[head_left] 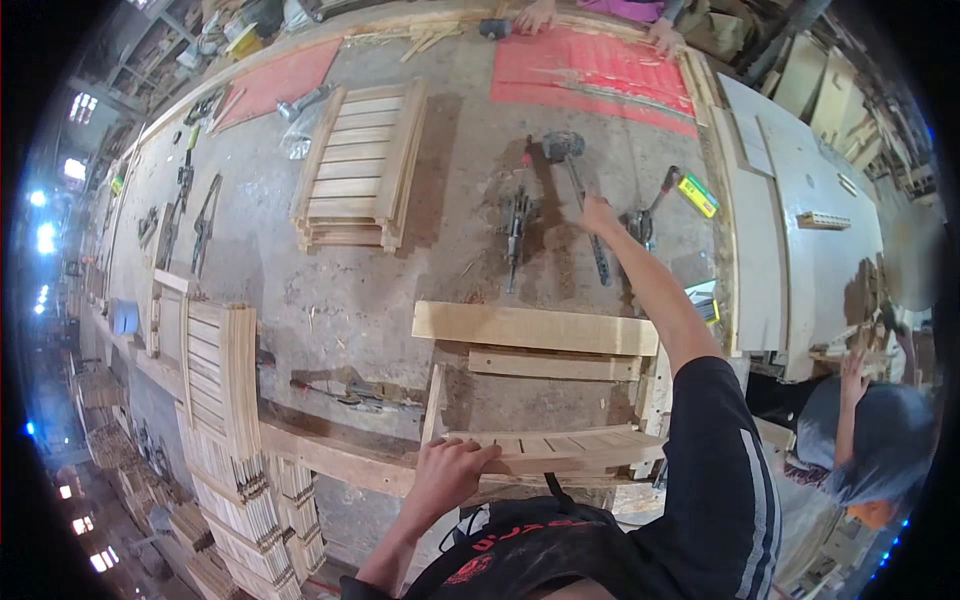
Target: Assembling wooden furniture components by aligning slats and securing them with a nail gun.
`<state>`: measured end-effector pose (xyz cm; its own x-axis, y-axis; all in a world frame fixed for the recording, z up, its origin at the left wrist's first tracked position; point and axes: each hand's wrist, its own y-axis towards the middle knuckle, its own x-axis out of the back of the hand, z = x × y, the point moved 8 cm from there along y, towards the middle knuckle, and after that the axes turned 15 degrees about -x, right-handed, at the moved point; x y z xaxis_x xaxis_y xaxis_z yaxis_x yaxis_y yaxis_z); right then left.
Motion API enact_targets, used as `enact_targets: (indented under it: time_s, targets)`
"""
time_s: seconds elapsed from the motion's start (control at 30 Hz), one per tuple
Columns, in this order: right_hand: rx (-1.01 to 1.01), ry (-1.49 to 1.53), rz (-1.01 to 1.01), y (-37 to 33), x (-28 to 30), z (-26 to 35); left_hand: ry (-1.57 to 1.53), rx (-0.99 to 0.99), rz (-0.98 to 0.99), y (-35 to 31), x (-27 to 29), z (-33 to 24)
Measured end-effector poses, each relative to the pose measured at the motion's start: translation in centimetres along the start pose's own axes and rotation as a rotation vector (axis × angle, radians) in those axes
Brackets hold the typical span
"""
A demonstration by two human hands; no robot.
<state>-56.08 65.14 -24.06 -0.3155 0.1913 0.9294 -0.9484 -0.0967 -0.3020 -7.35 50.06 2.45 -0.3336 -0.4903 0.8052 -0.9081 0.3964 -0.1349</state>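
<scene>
My right hand [597, 213] reaches far out over the workbench [450, 270], its fingers closed round the handle of a mallet [564, 148] with a dark, blocky head. At the near edge, my left hand [452, 472] is closed over the left end of a slatted wooden panel [565, 446]. That panel lies just in front of my body. Beyond it are a short wooden rail [555, 365] with holes and a thicker wooden beam [535, 327]. A bar clamp [516, 230] lies left of the mallet, and another dark clamp or tool [640, 228] lies to its right.
Finished-looking slatted panels [355, 165] are stacked on the bench, and a taller stack [225, 400] stands at the left. Red sheets [600, 75] lie at the far side, where another person's hands [535, 17] rest. A second person [865, 440] works at the right. Small yellow-green boxes [698, 196] lie nearby.
</scene>
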Motion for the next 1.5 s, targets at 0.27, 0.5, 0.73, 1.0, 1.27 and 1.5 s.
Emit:
enact_targets:
  time_s: [0.27,0.5,0.73,1.0,1.27,1.5]
  targets:
    - [-0.185,0.696,0.443,-22.1,17.1,-4.4,0.034,0.067,-0.051,-2.1,0.3,2.1]
    - [0.02,1.089,0.106,-55.9,28.7,-5.1,0.217,-0.03,-0.023,0.9,0.4,6.0]
    - [-0.1,0.711,-0.424,-69.4,26.5,-5.1,0.281,-0.121,-0.165,-3.9,-0.1,0.6]
    - [-0.142,0.519,-0.44,-70.3,17.2,-5.6,0.332,-0.111,-0.166,-6.5,-1.8,-3.0]
    - [-0.221,0.358,-0.406,-70.5,12.9,-6.8,0.355,-0.216,-0.304,-7.8,-2.7,-2.3]
    - [-0.249,0.331,-0.311,-70.7,12.5,-5.9,0.446,-0.166,-0.241,-8.9,-2.4,-3.0]
